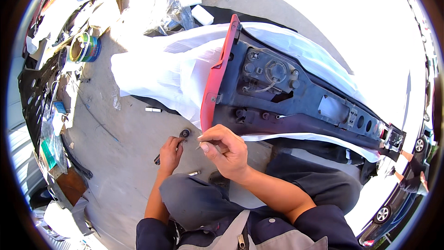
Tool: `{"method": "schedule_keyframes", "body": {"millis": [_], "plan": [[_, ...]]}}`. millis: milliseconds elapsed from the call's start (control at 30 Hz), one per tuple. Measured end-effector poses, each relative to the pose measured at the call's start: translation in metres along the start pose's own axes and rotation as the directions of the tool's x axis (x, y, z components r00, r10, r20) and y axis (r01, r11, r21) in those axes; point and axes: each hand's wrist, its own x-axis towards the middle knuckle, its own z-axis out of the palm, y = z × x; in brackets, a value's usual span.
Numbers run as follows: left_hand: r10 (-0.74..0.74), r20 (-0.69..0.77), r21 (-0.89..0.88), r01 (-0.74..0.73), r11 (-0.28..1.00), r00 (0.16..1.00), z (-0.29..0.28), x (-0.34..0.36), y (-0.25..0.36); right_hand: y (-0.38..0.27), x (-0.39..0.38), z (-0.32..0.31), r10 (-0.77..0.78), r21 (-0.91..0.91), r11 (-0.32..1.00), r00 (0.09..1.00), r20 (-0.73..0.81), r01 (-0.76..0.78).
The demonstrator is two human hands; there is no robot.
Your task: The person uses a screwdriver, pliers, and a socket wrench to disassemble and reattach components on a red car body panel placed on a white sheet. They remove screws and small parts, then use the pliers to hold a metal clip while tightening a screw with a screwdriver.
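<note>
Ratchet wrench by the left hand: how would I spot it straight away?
Find the big red-edged car panel, then look left of its lower red end to the person's left hand. The ratchet wrench is partly covered by that hand, its head and handle end showing on either side. Unlike the small silvery cylinder nearby, it has a round, dark head.

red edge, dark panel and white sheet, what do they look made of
Red edge: smooth, apparently painted, given its even colour; plastic or metal beneath, can't tell.
Dark panel: likely moulded plastic, low sheen, with recesses formed in.
White sheet: thin, matt fabric or foam wrap, judging by its soft folds; which is unclear.
</note>
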Motion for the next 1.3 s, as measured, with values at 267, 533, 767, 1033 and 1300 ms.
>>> {"method": "schedule_keyframes", "body": {"millis": [267, 533, 767, 1033, 1300], "plan": [[-0.035, -0.221, -0.5, -0.083, 0.862, 0.975, -0.086, 0.123, 0.095, -0.002, 0.156, -0.11, -0.039, -0.107, 0.994, 0.936, -0.35, 0.002], [0.291, -0.306, -0.578, -0.42, 0.699, 0.906, -0.055, 0.326, 0.214, 0.06, 0.233, -0.157, 0.074, -0.31, 0.939, 0.967, -0.243, -0.15], [0.232, -0.123, -0.899, -0.208, 0.385, 0.965, -0.016, 0.368, 0.207, 0.067, 0.223, -0.127, 0.094, -0.149, 0.979, 0.953, -0.287, -0.141], [0.224, -0.083, -0.905, -0.168, 0.391, 0.971, -0.016, 0.373, 0.21, 0.074, 0.23, -0.141, 0.194, -0.085, 0.975, 0.971, -0.143, -0.207], [0.274, -0.155, -0.818, -0.279, 0.502, 0.949, -0.014, 0.374, 0.205, 0.017, 0.261, -0.276, 0.219, -0.635, 0.759, 0.975, 0.039, -0.145]]}}
